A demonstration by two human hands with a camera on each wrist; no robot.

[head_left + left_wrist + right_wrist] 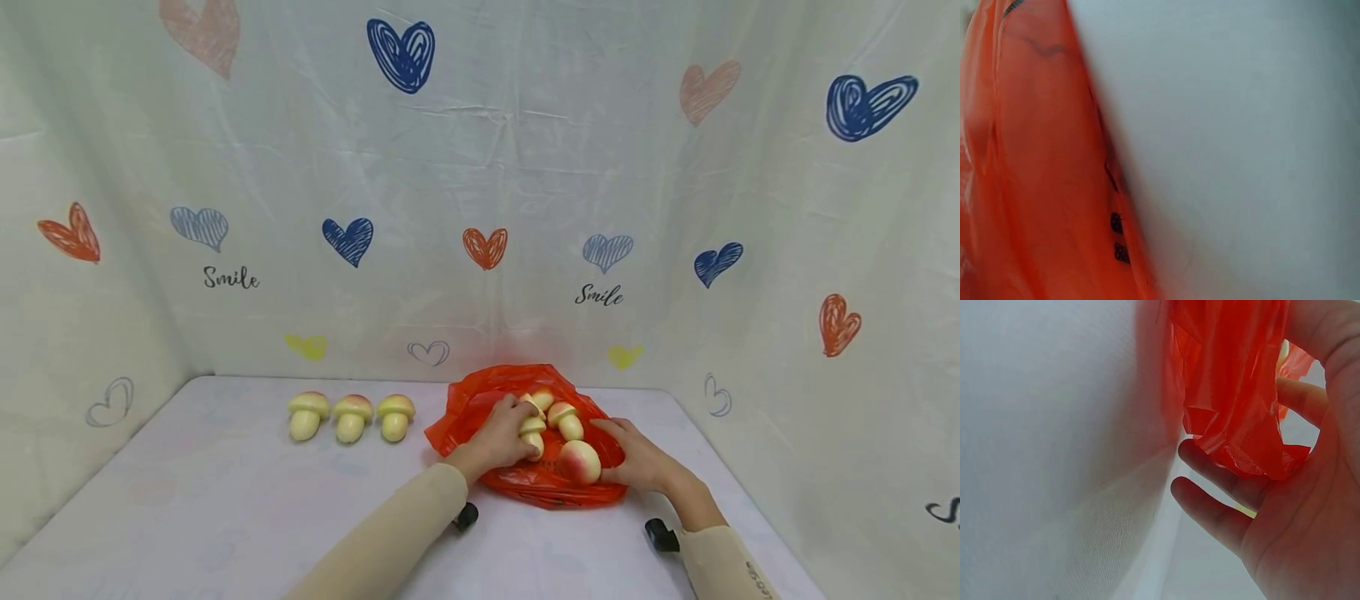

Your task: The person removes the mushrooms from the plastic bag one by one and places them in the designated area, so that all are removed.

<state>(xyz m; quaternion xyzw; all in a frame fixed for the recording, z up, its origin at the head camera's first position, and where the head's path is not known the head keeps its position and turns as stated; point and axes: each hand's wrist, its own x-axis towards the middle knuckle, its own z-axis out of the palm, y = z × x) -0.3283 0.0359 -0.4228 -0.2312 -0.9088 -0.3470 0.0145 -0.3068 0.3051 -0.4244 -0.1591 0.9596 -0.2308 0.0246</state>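
A red plastic bag (465, 400) lies on the table with its mouth spread wide and several toy mushrooms in it. My left hand (502, 433) reaches over the bag's left side and grips a mushroom (533, 427) between thumb and fingers. Around it in the bag are an upright-looking mushroom (567, 422) and one showing its round pinkish cap (579, 462). My right hand (637, 458) touches the bag's right rim with spread, loosely bent fingers; in the right wrist view the bag (1235, 387) lies against them. The left wrist view shows the bag (1047, 150) but no fingers.
Three more mushrooms stand in a row at the back left of the white table (225, 500): left (307, 417), middle (351, 418) and right (395, 418). A white curtain (525, 183) printed with hearts hangs behind and at both sides.
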